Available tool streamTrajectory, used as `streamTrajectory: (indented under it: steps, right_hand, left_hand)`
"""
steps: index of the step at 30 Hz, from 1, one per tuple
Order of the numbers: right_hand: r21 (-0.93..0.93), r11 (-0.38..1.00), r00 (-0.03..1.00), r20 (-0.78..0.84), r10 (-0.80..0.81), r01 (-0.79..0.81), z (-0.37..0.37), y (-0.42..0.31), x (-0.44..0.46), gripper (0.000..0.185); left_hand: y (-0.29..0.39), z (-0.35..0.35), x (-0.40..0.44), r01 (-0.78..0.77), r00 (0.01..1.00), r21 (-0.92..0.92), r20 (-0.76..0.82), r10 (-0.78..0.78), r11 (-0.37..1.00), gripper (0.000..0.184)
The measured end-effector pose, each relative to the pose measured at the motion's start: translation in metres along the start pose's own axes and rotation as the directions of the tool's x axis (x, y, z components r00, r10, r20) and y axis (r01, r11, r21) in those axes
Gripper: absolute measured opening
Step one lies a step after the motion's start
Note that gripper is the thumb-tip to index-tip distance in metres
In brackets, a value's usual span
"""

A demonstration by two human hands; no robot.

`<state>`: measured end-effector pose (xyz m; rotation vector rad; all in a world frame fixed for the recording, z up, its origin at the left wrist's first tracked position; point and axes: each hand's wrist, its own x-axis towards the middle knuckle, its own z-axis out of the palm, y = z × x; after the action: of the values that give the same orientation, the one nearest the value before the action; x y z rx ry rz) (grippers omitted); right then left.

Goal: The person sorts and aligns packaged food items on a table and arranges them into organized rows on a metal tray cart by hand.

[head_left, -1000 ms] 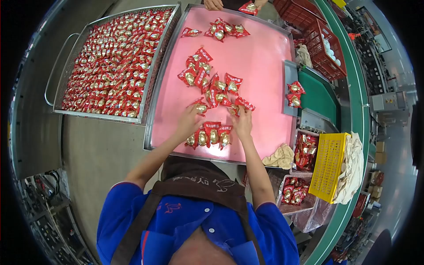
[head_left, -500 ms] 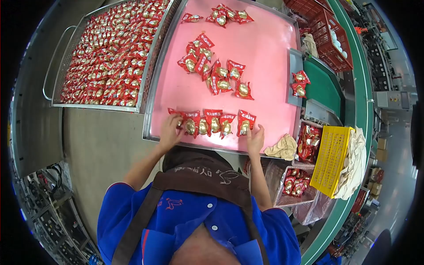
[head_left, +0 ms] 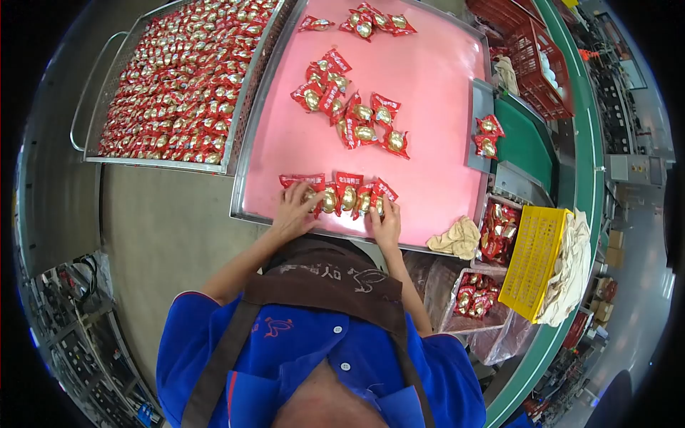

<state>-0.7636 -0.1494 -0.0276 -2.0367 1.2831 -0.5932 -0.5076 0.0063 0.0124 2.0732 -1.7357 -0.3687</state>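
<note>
Bracketing a short row of red-and-gold packets, both of the worker's hands are down at the near edge of the pink tabletop! On the left end it's the left hand, fingers curved and spread over the packets there, covering part of them; whether they actually grip one, you cannot tell from above. Over at the other end, the right hand has its fingers and thumb up against the end packet, which leans at an angle, and again how firmly it's held doesn't show. Between the hands the packets sit side by side, gold bulges nearest the worker, red ends with white print pointing away. Farther up the pink surface lies a loose cluster, wrappers overlapping every which way, and beyond that a smaller far group. To the left, a perforated metal tray stands packed with rows of the same packets! Look right: two packets rest on a metal ledge beside the green chute, a tan cloth lies crumpled at the near right corner, and a yellow basket tilts beside bins of more packets.
</note>
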Motion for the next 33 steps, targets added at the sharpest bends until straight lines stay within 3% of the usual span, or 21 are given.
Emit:
streamTrajectory:
  steps: [2, 3, 5, 6, 9, 13, 17, 19, 21, 23, 24, 26, 27, 29, 31, 33]
  right_hand:
    - [-0.142, 0.990, 1.000, -0.013, 0.019, -0.020, -0.017, -0.013, 0.000, 0.063]
    - [-0.144, 0.989, 1.000, -0.008, 0.012, -0.013, -0.024, -0.019, -0.002, 0.063]
    - [-0.283, 0.898, 0.941, 0.064, -0.332, 0.336, -0.031, -0.029, 0.002, 0.070]
    - [-0.354, 0.828, 0.900, 0.161, -0.405, 0.436, -0.024, -0.031, 0.000, 0.074]
    - [-0.494, 0.662, 0.825, 0.381, -0.418, 0.564, -0.008, -0.061, 0.011, 0.080]
    - [-0.513, 0.646, 0.824, 0.390, -0.411, 0.565, 0.016, -0.056, 0.040, 0.079]
    - [-0.421, 0.598, 0.724, 0.509, -0.466, 0.682, 0.001, -0.045, 0.056, 0.078]
    - [-0.488, 0.606, 0.776, 0.449, -0.443, 0.628, -0.009, -0.058, 0.038, 0.075]
    - [-0.412, 0.550, 0.679, 0.553, -0.483, 0.727, -0.009, -0.067, 0.024, 0.072]
    - [-0.429, 0.553, 0.697, 0.508, -0.507, 0.715, 0.017, -0.052, 0.011, 0.071]
    - [-0.439, 0.604, 0.742, 0.483, -0.466, 0.665, 0.018, -0.057, 0.008, 0.071]
    - [-0.456, 0.683, 0.803, 0.486, -0.346, 0.571, 0.014, -0.078, 0.007, 0.070]
    - [-0.456, 0.675, 0.796, 0.495, -0.349, 0.580, 0.011, -0.089, 0.010, 0.070]
    - [-0.401, 0.706, 0.812, 0.281, -0.512, 0.584, 0.015, -0.116, 0.023, 0.072]
    - [-0.443, 0.681, 0.812, 0.309, -0.495, 0.583, 0.019, -0.156, 0.045, 0.072]
    - [-0.426, 0.618, 0.743, 0.250, -0.621, 0.660, 0.039, -0.238, 0.070, 0.069]
  left_hand:
    - [-0.003, 0.017, 0.008, -0.058, 0.991, 0.202, 0.131, 0.032, 0.978, 0.083]
    - [-0.002, 0.025, 0.007, -0.051, 0.992, 0.200, 0.125, 0.026, 0.978, 0.083]
    - [0.002, 0.026, 0.010, -0.055, 0.992, 0.263, 0.126, 0.023, 0.963, 0.082]
    - [0.005, 0.023, 0.011, -0.053, 0.990, 0.295, 0.138, 0.012, 0.954, 0.080]
    - [-0.004, 0.041, 0.011, -0.060, 0.997, 0.351, 0.074, 0.037, 0.935, 0.063]
    - [0.008, 0.020, 0.029, -0.050, 0.986, 0.409, 0.163, -0.020, 0.911, 0.053]
    - [-0.009, 0.028, 0.027, -0.054, 0.995, 0.317, 0.093, 0.026, 0.947, 0.051]
    - [-0.019, 0.028, 0.018, -0.153, 0.983, 0.218, -0.066, 0.171, 0.964, 0.048]
    - [-0.024, 0.023, 0.011, -0.145, 0.985, 0.255, -0.049, 0.163, 0.956, 0.047]
    - [-0.022, 0.015, 0.008, -0.169, 0.985, 0.212, 0.006, 0.172, 0.962, 0.049]
    - [-0.020, 0.009, 0.013, -0.145, 0.979, 0.176, 0.171, 0.115, 0.974, 0.052]
    - [-0.026, 0.001, 0.016, -0.147, 0.979, 0.111, 0.156, 0.129, 0.983, 0.052]
    - [-0.031, -0.003, 0.019, -0.164, 0.978, 0.052, 0.138, 0.156, 0.985, 0.052]
    - [-0.041, -0.043, 0.030, -0.180, 0.982, 0.026, 0.062, 0.178, 0.983, 0.054]
    - [-0.058, -0.098, 0.038, -0.209, 0.969, 0.113, -0.111, 0.222, 0.971, 0.054]
    - [-0.098, -0.153, 0.038, -0.167, 0.956, 0.195, -0.207, 0.207, 0.966, 0.054]
